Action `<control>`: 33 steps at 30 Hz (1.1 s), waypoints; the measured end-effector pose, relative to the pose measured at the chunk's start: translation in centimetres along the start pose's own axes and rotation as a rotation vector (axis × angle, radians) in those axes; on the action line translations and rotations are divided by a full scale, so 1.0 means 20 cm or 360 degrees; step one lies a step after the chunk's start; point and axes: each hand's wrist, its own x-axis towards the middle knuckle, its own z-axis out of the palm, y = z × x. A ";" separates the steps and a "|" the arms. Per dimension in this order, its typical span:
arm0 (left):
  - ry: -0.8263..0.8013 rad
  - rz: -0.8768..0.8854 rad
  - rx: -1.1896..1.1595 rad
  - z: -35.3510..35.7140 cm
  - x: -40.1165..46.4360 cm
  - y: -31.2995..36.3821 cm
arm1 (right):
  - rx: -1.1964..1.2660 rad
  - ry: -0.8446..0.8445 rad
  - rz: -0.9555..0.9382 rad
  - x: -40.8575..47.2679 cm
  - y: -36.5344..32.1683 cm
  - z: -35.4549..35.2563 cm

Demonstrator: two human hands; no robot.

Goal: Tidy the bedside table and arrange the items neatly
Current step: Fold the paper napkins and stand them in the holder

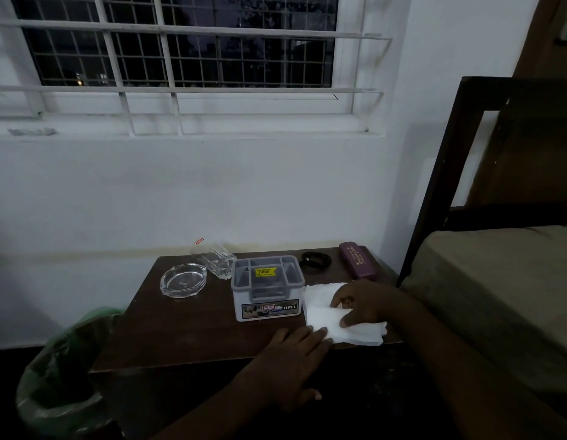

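Observation:
A white tissue (320, 308) lies flat on the right front of the dark wooden bedside table (186, 331). My right hand (363, 301) rests on top of it, thumb and fingers pressing the paper. My left hand (294, 354) lies palm down at the table's front edge, its straight fingertips touching the tissue's near-left corner. Just left of the tissue stands a grey plastic box (267, 289) with a lid and a yellow sticker. Behind it are a clear glass (213, 257) lying on its side, a glass ashtray (183, 280), a coiled black cable (315, 260) and a maroon spectacle case (358, 261).
A bin lined with a green bag (63, 373) stands on the floor left of the table. A bed with a dark frame (434, 192) and beige mattress (498, 281) is close on the right. A white wall and barred window are behind.

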 end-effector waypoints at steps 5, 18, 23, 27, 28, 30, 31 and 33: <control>0.0142 0.0019 -0.0010 -0.01 -0.01 -0.01 | 0.0120 -0.0018 0.0013 -0.01 -0.02 -0.03; 0.0791 -0.0569 0.0047 -0.19 -0.10 -0.20 | 0.1548 0.1330 0.0039 0.04 -0.26 -0.16; 0.0671 -0.0756 0.0037 -0.20 -0.13 -0.25 | 0.1083 0.1690 -0.0068 0.14 -0.38 -0.08; 0.0506 -0.0781 0.0044 -0.19 -0.15 -0.27 | 0.0782 0.1698 -0.0052 0.16 -0.44 -0.06; 0.0492 -0.0777 0.0044 -0.18 -0.15 -0.27 | 0.0711 0.1693 -0.0010 0.17 -0.45 -0.06; 0.0465 -0.0772 0.0046 -0.18 -0.16 -0.27 | 0.0702 0.1666 0.0029 0.18 -0.46 -0.07; 0.0435 -0.0774 0.0052 -0.18 -0.16 -0.27 | 0.0713 0.1676 0.0034 0.19 -0.47 -0.07; 0.0393 -0.0776 0.0051 -0.18 -0.17 -0.28 | 0.0598 0.1801 -0.0019 0.20 -0.48 -0.06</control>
